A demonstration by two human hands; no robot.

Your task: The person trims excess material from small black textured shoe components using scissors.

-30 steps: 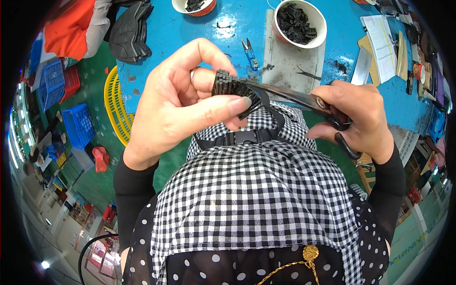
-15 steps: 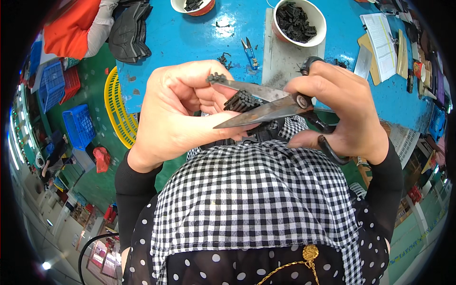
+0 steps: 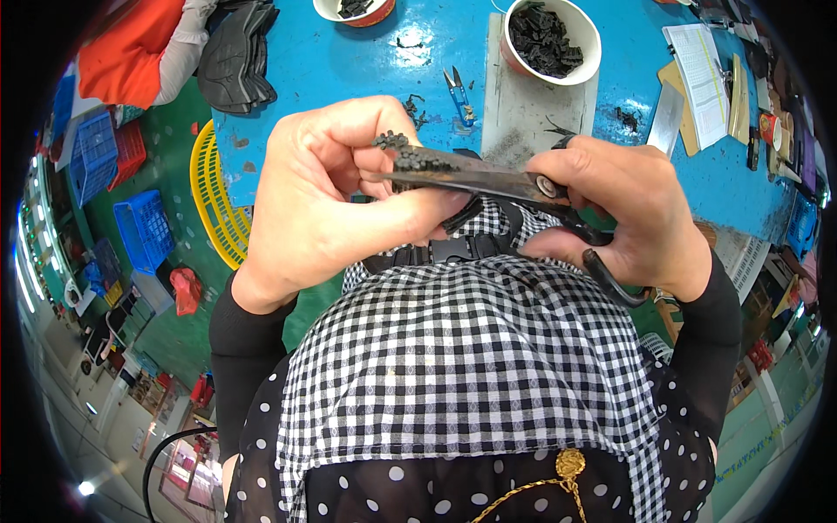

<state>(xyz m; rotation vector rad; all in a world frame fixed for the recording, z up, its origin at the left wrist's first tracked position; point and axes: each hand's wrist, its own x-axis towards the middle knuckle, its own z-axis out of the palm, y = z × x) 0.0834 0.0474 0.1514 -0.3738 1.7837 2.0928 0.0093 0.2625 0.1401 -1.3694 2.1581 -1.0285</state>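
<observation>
My left hand [image 3: 327, 205] is closed in a pinch on a bundle of thin black rods [image 3: 425, 160], their round ends showing in a cluster. A second small cluster of black ends [image 3: 391, 139] pokes out by the left forefinger. In my right hand [image 3: 623, 196] is a pair of dark, worn scissors [image 3: 488, 180], with thumb and fingers about the black handles. The blades lie almost together across the bundle, close to the left thumb. Part of the bundle is hidden behind the blades and fingers.
On the blue table [image 3: 436, 57] stand a bowl [image 3: 513, 63] of black scraps and another bowl [image 3: 378, 15]. Thread snips [image 3: 459, 96] lie beside a grey board [image 3: 499, 131]. Papers [image 3: 697, 78] are at right, a yellow basket [image 3: 209, 196] at left. Another person's pale sleeve [image 3: 186, 52] shows upper left.
The scissor blades have come together from wide apart, down across the bundle. The right hand has dropped slightly, and the left hand has shifted a little.
</observation>
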